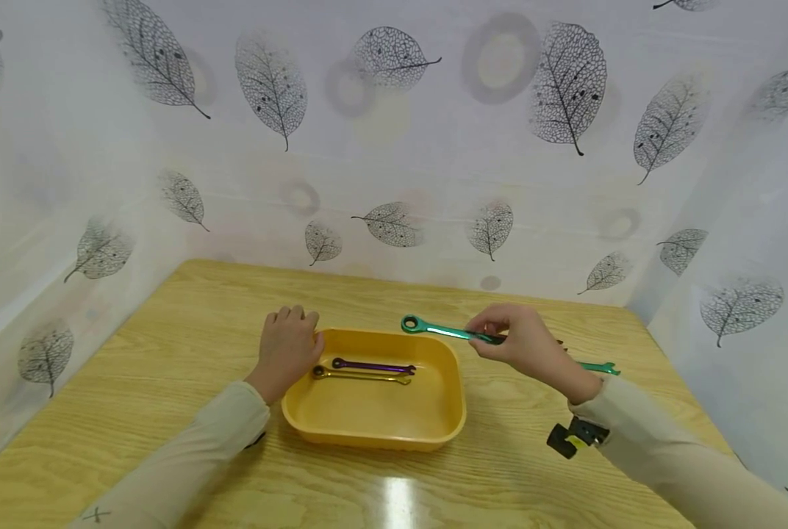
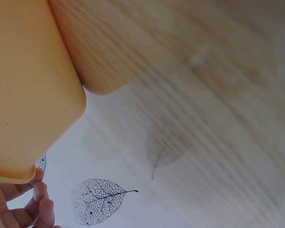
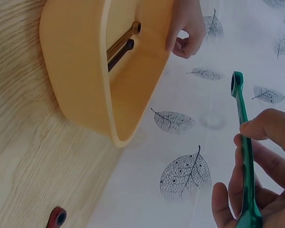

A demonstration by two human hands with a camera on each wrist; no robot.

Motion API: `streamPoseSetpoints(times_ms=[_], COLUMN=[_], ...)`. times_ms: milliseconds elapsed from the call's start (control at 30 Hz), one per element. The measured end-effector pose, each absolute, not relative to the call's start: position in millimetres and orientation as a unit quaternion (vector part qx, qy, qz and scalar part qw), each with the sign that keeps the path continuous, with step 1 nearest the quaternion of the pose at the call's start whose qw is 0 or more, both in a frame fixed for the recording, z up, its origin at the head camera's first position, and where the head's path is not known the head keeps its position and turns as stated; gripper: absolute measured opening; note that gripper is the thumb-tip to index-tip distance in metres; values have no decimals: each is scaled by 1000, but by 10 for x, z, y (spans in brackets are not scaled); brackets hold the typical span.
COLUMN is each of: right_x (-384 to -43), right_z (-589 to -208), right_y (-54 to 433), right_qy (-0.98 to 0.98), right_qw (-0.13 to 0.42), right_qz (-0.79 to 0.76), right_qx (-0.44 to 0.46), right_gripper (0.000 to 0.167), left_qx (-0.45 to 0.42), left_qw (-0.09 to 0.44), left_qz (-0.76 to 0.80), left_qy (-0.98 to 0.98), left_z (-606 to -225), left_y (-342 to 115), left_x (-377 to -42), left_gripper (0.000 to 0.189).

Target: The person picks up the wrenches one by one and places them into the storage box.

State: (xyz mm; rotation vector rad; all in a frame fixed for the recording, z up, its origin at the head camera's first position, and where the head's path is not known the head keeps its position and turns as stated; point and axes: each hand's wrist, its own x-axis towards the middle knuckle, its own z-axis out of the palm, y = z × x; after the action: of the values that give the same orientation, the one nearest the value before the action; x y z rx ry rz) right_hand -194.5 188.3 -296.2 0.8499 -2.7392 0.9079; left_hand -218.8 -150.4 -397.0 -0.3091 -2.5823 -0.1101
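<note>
My left hand [image 1: 288, 345] grips the far left corner of a yellow plastic bin [image 1: 374, 439], fingers curled at its rim in the left wrist view. Inside the bin lie a purple wrench [image 1: 375, 366] and a gold wrench [image 1: 361, 376], side by side. Right of the bin, my right hand [image 1: 523, 342] pinches a green ratchet wrench [image 1: 440, 330] between thumb and fingers. Its ring end points left, raised near the bin's far right corner; the palm hides part of its shaft. Past the right wrist shows a green open wrench end [image 1: 599, 367].
A red wrench end [image 3: 57, 217] rests on the wooden table [image 1: 500, 470] in the right wrist view. A leaf-patterned white curtain [image 1: 434, 147] stands behind the table and along both sides. A black strap device [image 1: 575, 435] sits on the right wrist.
</note>
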Motion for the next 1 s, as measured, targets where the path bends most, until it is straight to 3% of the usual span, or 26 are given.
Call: streamPoseSetpoints(times_ms=[1000], right_x=[-2067], right_z=[-3129], right_y=[1234], right_qy=[-889], right_qw=[17], right_qz=[287], right_qx=[356], right_gripper=[10], left_qx=[-105], left_qw=[257], left_qz=[-29], left_qy=[-960], left_z=[-3984], left_y=[-1502], left_x=[-2190], left_gripper=[17])
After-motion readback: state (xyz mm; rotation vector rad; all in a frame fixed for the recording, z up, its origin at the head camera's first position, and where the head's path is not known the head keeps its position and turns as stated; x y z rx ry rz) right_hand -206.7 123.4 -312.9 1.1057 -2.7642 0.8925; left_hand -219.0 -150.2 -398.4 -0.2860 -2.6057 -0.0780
